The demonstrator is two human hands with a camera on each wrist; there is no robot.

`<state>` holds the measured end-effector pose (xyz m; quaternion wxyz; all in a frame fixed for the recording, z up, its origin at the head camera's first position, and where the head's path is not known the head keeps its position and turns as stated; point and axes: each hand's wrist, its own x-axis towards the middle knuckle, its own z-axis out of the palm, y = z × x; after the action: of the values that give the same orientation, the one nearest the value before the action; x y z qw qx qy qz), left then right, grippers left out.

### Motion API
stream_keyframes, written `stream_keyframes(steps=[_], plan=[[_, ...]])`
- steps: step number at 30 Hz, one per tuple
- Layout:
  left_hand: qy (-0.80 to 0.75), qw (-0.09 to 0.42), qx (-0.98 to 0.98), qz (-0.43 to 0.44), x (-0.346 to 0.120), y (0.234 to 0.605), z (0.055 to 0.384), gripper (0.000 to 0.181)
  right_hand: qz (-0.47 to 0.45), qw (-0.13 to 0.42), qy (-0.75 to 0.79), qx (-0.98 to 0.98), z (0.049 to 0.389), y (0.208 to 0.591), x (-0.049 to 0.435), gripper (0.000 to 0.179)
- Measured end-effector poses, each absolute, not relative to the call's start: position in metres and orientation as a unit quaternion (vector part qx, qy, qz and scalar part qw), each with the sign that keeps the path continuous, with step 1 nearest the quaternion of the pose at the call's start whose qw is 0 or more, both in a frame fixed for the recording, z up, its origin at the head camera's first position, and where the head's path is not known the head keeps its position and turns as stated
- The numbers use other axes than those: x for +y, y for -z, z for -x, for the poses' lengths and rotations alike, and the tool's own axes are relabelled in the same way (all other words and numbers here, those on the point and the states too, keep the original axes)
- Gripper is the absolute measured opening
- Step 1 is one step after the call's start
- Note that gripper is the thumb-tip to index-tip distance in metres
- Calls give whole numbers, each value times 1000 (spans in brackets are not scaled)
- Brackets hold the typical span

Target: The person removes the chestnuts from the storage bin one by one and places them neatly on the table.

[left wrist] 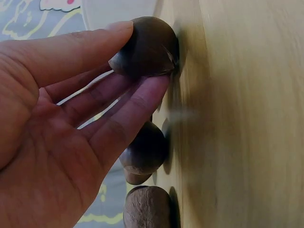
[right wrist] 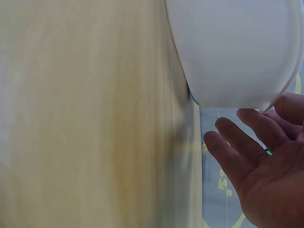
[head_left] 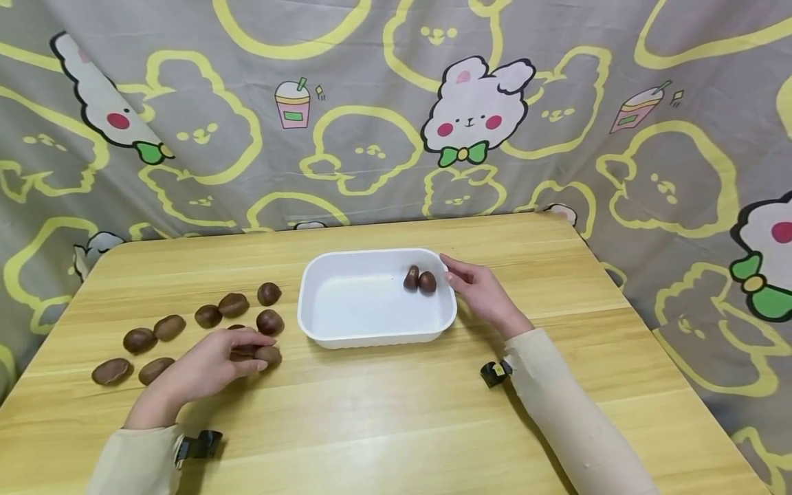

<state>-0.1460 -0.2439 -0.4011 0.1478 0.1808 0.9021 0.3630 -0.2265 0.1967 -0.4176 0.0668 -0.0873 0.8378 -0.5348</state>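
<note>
My left hand [head_left: 213, 364] pinches a brown chestnut [left wrist: 145, 47] between thumb and fingertips, low over the table at the right end of a group of chestnuts. Close by, another chestnut [head_left: 269, 322] lies just beyond the fingers, and others are partly hidden behind the hand. A white rectangular tray [head_left: 359, 339] stands at mid-table. At its right end, my right hand [head_left: 485, 292] holds the rim with thumb and index finger, while the other fingers [right wrist: 240, 140] extend below the rim. Two chestnuts [head_left: 427, 282] sit inside the tray near that end.
Several more chestnuts [head_left: 139, 340] lie scattered over the left part of the wooden table [head_left: 383, 412]. Behind the table hangs a grey curtain [head_left: 371, 75] with cartoon prints, reaching down to its back edge. Black wrist straps [head_left: 201, 445] show at both sleeves.
</note>
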Motion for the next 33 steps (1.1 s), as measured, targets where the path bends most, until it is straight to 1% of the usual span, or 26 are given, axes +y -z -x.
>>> stream_keyframes(steps=[4,8,15,21,25,33], plan=[[-360,142,905,-177,-242,401,145,37,83,67,535,838,227,419,197,44],[-352,132,911,-168,-240,400,144,35,80,72,536,838,227,419,198,45],[-323,85,928,-166,-237,401,145,26,72,81,545,832,227,417,199,46],[-319,64,932,-159,-237,401,144,29,74,80,539,836,229,419,199,45],[-314,44,935,-156,-237,400,142,28,78,75,537,836,229,420,199,45],[-317,42,936,-149,-241,398,140,27,83,74,536,837,229,421,198,45]])
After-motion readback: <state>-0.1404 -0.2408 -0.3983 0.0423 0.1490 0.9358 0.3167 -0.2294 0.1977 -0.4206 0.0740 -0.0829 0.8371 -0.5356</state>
